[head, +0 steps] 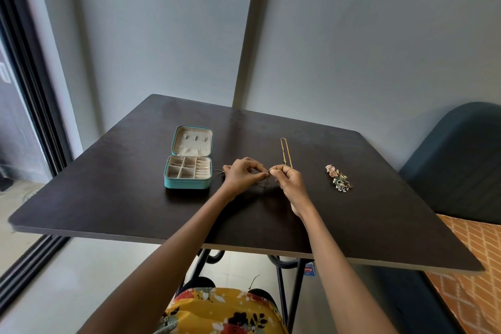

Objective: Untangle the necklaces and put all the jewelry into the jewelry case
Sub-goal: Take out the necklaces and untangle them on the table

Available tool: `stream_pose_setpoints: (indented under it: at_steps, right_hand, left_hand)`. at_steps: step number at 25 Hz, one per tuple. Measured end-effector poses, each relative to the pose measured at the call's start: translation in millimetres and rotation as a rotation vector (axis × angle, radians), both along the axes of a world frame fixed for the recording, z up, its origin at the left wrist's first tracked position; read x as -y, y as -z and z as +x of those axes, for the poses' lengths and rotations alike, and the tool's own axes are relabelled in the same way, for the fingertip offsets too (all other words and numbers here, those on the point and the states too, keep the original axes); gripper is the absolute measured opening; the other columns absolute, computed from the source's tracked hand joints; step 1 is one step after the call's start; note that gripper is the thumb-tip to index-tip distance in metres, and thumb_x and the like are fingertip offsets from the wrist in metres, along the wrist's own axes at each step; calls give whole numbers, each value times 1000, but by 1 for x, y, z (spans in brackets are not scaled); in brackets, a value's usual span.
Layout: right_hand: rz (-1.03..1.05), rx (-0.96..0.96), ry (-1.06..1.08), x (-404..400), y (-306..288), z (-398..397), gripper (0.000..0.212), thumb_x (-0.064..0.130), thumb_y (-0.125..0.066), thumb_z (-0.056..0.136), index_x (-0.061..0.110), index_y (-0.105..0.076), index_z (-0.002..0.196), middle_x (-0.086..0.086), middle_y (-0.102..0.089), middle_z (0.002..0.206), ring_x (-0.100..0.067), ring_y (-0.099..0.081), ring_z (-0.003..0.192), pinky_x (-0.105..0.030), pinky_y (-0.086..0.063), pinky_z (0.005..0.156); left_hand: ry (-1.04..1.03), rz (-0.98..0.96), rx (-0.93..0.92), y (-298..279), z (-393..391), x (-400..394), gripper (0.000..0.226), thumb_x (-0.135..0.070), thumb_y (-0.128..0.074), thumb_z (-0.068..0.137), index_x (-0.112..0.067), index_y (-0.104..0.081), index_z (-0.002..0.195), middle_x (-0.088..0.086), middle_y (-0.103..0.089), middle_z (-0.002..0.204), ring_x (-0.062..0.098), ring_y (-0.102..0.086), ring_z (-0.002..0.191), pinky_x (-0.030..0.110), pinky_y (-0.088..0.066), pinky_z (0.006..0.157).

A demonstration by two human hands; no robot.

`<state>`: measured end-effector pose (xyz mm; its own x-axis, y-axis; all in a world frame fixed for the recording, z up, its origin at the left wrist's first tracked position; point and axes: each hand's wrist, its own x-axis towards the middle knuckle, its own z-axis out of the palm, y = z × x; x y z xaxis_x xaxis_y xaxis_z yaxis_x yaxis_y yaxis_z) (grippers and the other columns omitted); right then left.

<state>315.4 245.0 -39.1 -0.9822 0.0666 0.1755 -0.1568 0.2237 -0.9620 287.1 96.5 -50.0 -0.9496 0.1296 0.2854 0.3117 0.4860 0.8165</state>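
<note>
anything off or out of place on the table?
Nothing damaged or spilled. Both hands pinch a dark tangled chain; gold necklace lies straight; earring pile sits loose at right; case is open.

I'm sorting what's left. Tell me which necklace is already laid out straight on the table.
The gold necklace, lying free beyond the right hand. The dark necklace is pinched between both hands' fingers, left hand included.

jewelry case (188,171) lies open on table (108,198), left of centre, lid propped behind its tray. left hand (241,174) just right of case, right hand (288,180) beside it, thin chain (264,184) between them. gold necklace (286,152) behind right hand. earring pile (339,177) farther right.
</note>
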Motion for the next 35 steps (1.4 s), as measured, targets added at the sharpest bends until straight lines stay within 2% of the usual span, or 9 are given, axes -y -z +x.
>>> stream_pose_setpoints:
  at_steps: [4, 7, 9, 12, 15, 17, 24, 29, 35]
  right_hand:
    - [30, 14, -17, 0, -2, 1, 17, 11, -55, 92, 20, -62, 80, 11, -57, 71, 6, -50, 60, -9, -38, 57]
    - [25, 30, -15, 0, -1, 0, 19, 11, -54, 92, 22, -62, 79, 6, -57, 75, -1, -48, 67, -12, -37, 58]
    - [18, 37, 0, -1, -1, -2, 21, 10, -52, 91, 22, -61, 76, 4, -55, 72, -5, -46, 67, -18, -35, 57]
    - [6, 48, 12, 0, -3, -2, 27, 5, -47, 91, 19, -58, 71, 3, -53, 68, -7, -46, 66, -21, -33, 57]
    - [35, 75, -10, 0, -5, -1, 29, 6, -42, 93, 18, -55, 69, 4, -61, 72, -4, -50, 64, -20, -34, 56]
    - [3, 85, -32, 0, -5, -1, 28, 6, -39, 93, 17, -49, 70, 4, -67, 69, -3, -51, 54, -17, -33, 50]
    - [-10, 44, -80, -6, -2, -2, 22, 2, -43, 94, 15, -52, 77, 0, -59, 66, -3, -49, 51, -17, -36, 51]
    - [31, 75, -120, -13, 0, -7, 30, 1, -42, 94, 14, -70, 93, -2, -63, 70, -3, -52, 56, -15, -41, 49]
    - [-5, 142, -134, -14, -4, -9, 17, 2, -53, 91, 7, -70, 88, -4, -64, 70, -4, -55, 54, -15, -47, 51]
  left_hand:
    - [33, 6, 29, 1, -2, 0, 11, -40, -70, 77, -34, -61, 75, -13, -66, 96, 11, -60, 88, 37, -24, 91]
    - [199, 155, 88, 5, -5, 5, 30, -44, -73, 69, -45, -54, 93, -18, -70, 90, 6, -66, 86, 51, -35, 101]
    - [215, 108, 80, 7, -7, 6, 33, -37, -77, 72, -42, -59, 99, -14, -71, 83, 5, -66, 85, 51, -34, 103]
    - [159, 148, 35, 9, -10, 6, 18, -31, -77, 74, -37, -69, 89, -11, -71, 78, 4, -65, 77, 49, -42, 97]
    - [171, 249, 27, 7, -8, 6, 20, -14, -72, 80, -29, -67, 93, -10, -64, 75, 0, -54, 65, 26, -47, 78]
    - [182, 336, 29, 6, -7, 7, 22, -9, -69, 81, -26, -65, 94, -6, -63, 76, 4, -52, 66, 21, -45, 70]
    - [169, 420, 31, 7, -7, 8, 18, -5, -64, 84, -20, -54, 81, 7, -61, 84, 10, -52, 70, 23, -44, 67]
    - [191, 441, 31, 5, -6, 9, 20, -1, -61, 85, -18, -53, 79, 9, -62, 85, 19, -56, 77, 31, -46, 73]
    - [194, 461, 43, 3, -3, 8, 23, 3, -60, 85, -17, -52, 78, 7, -64, 83, 21, -58, 78, 32, -46, 73]
